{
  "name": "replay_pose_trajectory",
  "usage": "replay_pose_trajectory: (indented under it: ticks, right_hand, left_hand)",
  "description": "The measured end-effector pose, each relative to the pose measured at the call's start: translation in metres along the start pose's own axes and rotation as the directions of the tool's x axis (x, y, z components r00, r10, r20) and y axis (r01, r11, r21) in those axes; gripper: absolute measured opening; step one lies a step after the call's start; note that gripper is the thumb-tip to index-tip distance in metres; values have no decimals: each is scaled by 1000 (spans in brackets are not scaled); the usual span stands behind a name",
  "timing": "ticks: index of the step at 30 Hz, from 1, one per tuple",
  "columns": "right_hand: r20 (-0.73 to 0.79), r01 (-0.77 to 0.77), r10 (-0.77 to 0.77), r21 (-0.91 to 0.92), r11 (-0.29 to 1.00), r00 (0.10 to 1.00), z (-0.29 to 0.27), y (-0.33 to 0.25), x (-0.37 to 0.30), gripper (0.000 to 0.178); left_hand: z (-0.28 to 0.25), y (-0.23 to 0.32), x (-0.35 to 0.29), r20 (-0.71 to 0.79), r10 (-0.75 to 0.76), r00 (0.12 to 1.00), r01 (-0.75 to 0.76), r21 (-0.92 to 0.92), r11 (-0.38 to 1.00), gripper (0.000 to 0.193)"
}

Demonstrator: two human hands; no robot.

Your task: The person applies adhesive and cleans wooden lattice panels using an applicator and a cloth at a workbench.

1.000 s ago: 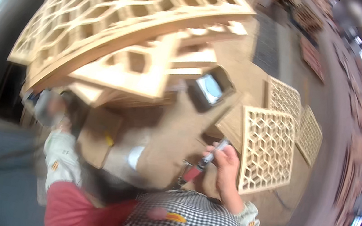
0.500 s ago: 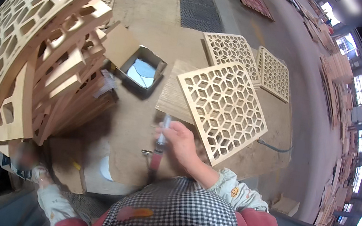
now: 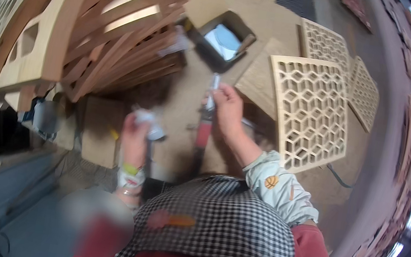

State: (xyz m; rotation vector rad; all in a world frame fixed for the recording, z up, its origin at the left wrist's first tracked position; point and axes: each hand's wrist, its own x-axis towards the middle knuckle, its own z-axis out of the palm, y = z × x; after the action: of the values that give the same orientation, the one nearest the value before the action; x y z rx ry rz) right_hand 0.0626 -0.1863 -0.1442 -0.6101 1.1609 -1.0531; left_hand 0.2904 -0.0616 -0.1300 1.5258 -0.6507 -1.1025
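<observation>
My right hand (image 3: 230, 113) is closed around a slim handheld tool (image 3: 203, 133), which has a grey upper end, a red body and a dark lower end. My left hand (image 3: 134, 138), smeared by motion, grips a pale bluish-white object (image 3: 147, 122) whose kind I cannot make out. It is a little left of the tool, above the worktable. To the right of my right hand, a pale wooden lattice panel (image 3: 277, 113) leans at an angle on a wooden board (image 3: 262, 78).
A tall stack of wooden lattice pieces (image 3: 63, 25) fills the left. Beyond my hands stands an open dark box (image 3: 205, 45) with light blue discs (image 3: 223, 41) inside. Two more lattice panels, one of them a far panel (image 3: 364, 94), stand at the right. A hose (image 3: 340, 177) lies beside the nearest panel.
My left hand has come from beside the stack at the lower left toward the tool, now with the pale object in it. My right hand keeps the tool. The whole view has shifted.
</observation>
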Motion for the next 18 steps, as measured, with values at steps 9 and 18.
replay_pose_trajectory:
  ticks: [9, 18]
  right_hand:
    - [-27, 37, -44, -211, 977, 999, 3, 5, 9, 17]
    - [3, 57, -57, -200, 978, 998, -3, 20, 20, 28]
  left_hand:
    - [79, 7, 64, 517, -92, 851, 161, -90, 983, 28]
    - [103, 11, 90, 568, -203, 798, 135, 160, 978, 20]
